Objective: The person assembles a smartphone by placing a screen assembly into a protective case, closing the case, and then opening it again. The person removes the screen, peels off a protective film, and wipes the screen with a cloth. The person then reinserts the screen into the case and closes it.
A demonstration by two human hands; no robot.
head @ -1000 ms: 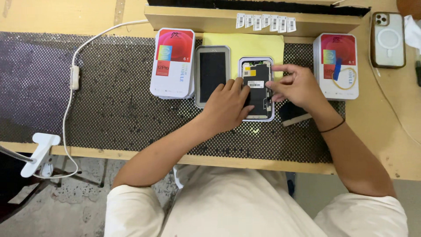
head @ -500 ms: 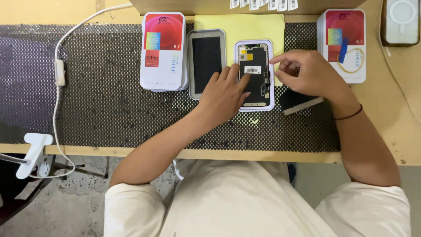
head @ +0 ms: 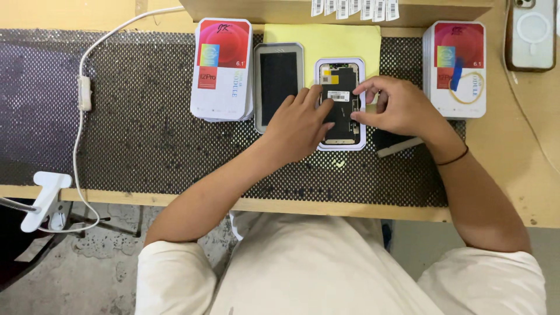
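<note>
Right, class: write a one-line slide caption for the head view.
Both hands, left and right, press on a screen panel in its tray on a dotted mat.

Short white sleeves on both arms, bare forearms. Thin dark band, possibly a hair tie, on right wrist [head: 452, 158]. Pale, off-white garment across the lap.

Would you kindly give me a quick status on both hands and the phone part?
Left hand flat on phone screen part in its tray. Right hand pinching at its right edge. Second screen alongside, left. Nothing in the way.
</note>
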